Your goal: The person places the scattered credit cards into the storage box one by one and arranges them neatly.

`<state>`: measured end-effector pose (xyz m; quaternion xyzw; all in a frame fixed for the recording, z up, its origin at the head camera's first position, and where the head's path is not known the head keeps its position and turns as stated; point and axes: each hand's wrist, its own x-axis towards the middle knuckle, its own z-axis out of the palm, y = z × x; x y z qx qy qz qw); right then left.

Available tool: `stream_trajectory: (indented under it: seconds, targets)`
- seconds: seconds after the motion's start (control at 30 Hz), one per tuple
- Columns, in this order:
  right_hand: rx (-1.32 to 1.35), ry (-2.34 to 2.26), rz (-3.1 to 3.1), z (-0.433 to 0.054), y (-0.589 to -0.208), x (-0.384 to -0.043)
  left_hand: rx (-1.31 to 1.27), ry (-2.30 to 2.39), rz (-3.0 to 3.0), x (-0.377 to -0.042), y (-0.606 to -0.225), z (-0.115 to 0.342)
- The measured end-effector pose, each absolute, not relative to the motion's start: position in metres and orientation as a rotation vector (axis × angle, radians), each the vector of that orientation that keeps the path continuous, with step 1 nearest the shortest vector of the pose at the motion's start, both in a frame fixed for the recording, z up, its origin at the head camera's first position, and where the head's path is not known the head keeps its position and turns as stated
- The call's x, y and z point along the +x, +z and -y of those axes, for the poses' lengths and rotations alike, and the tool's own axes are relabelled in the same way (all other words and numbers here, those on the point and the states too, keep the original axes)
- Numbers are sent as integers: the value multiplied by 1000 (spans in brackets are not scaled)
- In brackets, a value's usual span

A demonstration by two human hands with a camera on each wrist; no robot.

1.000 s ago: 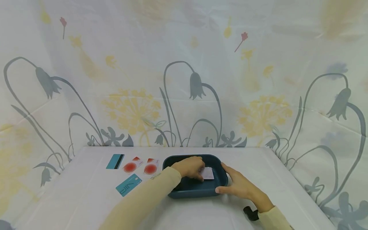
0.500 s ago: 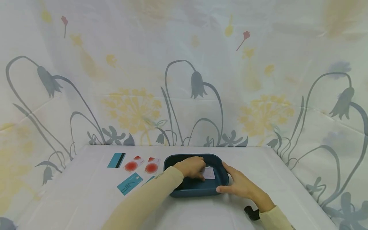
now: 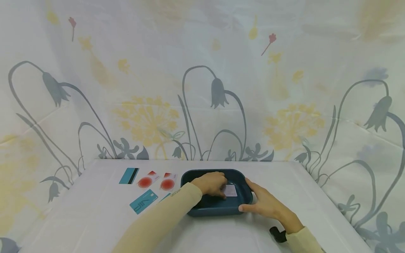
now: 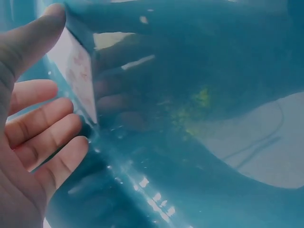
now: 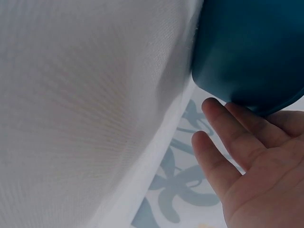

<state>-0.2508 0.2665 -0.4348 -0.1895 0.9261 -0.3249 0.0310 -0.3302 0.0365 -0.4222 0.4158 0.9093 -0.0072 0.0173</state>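
The thumb of the left hand (image 3: 211, 183) is set at the corner of a pale card (image 3: 231, 190), the fingers loosely bent beside one edge; whether the card is pinched cannot be told. Such a thin card would likely be best handled by its edges, with thumb and fingertips placed on opposite sides and one edge tipped up, since a slide is likely on the glossy floor. As seen from the head, the card lies just right of the left fingertips, partly covered by them, inside the dark blue tray (image 3: 215, 212). The tray's right end is spanned by the right hand (image 3: 265, 203), fingers extended and thumb at the front corner; steady, light pressure there should serve well. Beyond the left sleeve (image 3: 161, 218), two teal cards (image 3: 143, 201) and two red-circled cards (image 3: 145, 182) are spread on the white table (image 3: 95, 211).
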Motion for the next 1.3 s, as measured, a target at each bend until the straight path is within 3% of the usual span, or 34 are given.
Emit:
stream_trajectory:
  seconds: [0.43,0.77,1.3]
  targets:
    - [-574,-1019,-2841,-267,-437,-251,1213,157,-2838,-325,-390,-22]
    - [-567,-1015,-2859,-265,-437,-251,1238,205,-2929,-305,-370,17]
    - [-552,-966,-2889,-264,-438,-249,1137,409,-3043,-283,-384,97]
